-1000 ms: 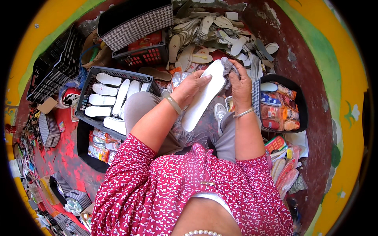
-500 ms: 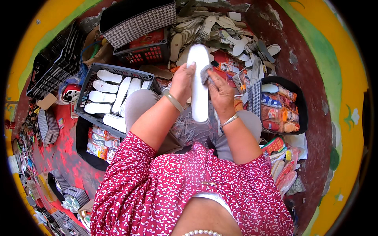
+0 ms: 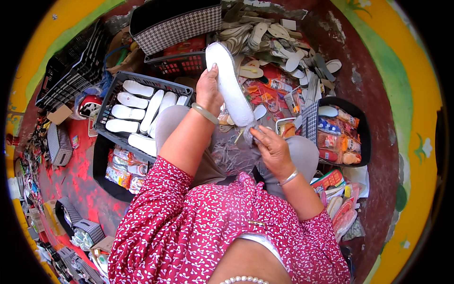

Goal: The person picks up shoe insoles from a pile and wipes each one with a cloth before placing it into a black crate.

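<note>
My left hand (image 3: 209, 90) grips the edge of a white shoe sole (image 3: 230, 87), its thumb lying over the face. The sole slants, with its upper end tipped to the left. In my right hand (image 3: 274, 150) a fuzzy grey pad (image 3: 248, 134) is pinched between thumb and fingers. That pad is close against the sole's lower end; whether they touch I cannot tell. Grey fluff and scraps (image 3: 229, 154) lie between my knees. To the left of my left hand, a dark plastic crate (image 3: 156, 79) holds several white soles (image 3: 127, 112).
A heap of loose soles (image 3: 283, 49) lies at the far side. The houndstooth bin (image 3: 177, 29) sits on another crate at the back. On the right a fabric bin (image 3: 309, 118) holds wrapped packages. Black crates (image 3: 71, 71) stand at the far left.
The sole has shifted left and tilted from nearly upright to a slant. My right hand with the grey pad has moved down from the sole's side to near its lower end.
</note>
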`<action>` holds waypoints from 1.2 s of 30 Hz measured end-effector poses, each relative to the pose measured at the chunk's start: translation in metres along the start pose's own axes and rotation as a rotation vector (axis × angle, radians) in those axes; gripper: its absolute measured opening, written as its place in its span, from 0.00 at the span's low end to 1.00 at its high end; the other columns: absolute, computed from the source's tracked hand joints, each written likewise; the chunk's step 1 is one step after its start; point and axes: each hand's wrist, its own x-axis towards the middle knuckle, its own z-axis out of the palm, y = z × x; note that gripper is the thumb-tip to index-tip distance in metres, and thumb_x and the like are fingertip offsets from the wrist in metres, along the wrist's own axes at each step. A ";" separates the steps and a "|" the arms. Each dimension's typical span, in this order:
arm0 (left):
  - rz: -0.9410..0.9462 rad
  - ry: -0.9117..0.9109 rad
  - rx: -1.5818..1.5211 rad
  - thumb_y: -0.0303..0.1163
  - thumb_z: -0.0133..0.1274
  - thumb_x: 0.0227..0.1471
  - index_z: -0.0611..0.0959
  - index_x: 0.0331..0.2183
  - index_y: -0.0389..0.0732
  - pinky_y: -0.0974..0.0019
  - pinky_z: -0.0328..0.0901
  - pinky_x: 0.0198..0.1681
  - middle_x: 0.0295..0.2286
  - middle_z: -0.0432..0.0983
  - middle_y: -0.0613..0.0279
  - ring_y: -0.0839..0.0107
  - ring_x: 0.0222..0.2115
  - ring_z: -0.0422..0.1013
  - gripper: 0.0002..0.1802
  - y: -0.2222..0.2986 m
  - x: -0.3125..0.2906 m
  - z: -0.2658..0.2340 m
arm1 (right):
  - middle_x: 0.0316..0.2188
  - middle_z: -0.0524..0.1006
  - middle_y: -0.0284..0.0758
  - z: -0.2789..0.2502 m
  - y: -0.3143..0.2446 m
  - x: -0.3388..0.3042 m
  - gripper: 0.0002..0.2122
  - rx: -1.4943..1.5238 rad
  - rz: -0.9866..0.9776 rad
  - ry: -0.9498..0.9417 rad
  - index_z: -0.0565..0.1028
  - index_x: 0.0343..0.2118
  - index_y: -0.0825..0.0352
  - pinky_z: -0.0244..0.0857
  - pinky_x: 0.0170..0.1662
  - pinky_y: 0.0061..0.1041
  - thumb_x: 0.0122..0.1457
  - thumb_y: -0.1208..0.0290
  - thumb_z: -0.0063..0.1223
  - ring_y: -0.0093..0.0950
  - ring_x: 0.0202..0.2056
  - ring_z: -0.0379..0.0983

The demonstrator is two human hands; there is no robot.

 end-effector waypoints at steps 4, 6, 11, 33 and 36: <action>-0.019 -0.080 0.031 0.33 0.43 0.57 0.73 0.39 0.38 0.58 0.70 0.31 0.30 0.74 0.59 0.65 0.27 0.72 0.11 0.007 -0.004 0.007 | 0.38 0.77 0.38 -0.037 0.016 0.007 0.16 0.293 0.415 -0.227 0.74 0.43 0.69 0.65 0.45 0.22 0.50 0.83 0.46 0.27 0.40 0.72; 0.042 -0.241 0.113 0.34 0.43 0.57 0.73 0.38 0.38 0.64 0.70 0.30 0.29 0.74 0.61 0.71 0.26 0.72 0.11 0.005 -0.016 0.015 | 0.37 0.77 0.36 -0.062 0.018 0.027 0.14 0.519 0.419 0.084 0.73 0.44 0.70 0.65 0.44 0.20 0.53 0.80 0.46 0.22 0.40 0.72; 0.078 -0.528 0.315 0.32 0.48 0.55 0.74 0.38 0.37 0.73 0.68 0.31 0.29 0.74 0.66 0.79 0.27 0.71 0.10 -0.007 -0.034 0.023 | 0.38 0.75 0.33 -0.105 -0.006 0.071 0.14 0.807 0.125 0.509 0.69 0.47 0.68 0.66 0.42 0.20 0.57 0.79 0.45 0.20 0.37 0.71; 1.195 -0.665 1.384 0.22 0.55 0.40 0.75 0.33 0.40 0.62 0.65 0.24 0.21 0.73 0.56 0.57 0.22 0.71 0.13 -0.022 -0.055 0.023 | 0.36 0.73 0.40 -0.078 -0.013 0.099 0.16 -0.544 -0.384 0.164 0.74 0.38 0.66 0.63 0.45 0.32 0.43 0.81 0.47 0.38 0.40 0.68; 1.189 -0.623 1.346 0.23 0.56 0.41 0.76 0.33 0.40 0.62 0.65 0.24 0.21 0.73 0.56 0.57 0.21 0.71 0.12 -0.029 -0.053 0.021 | 0.36 0.74 0.38 -0.107 0.022 0.088 0.15 -0.665 -0.244 0.183 0.75 0.37 0.65 0.62 0.44 0.33 0.44 0.82 0.46 0.38 0.38 0.68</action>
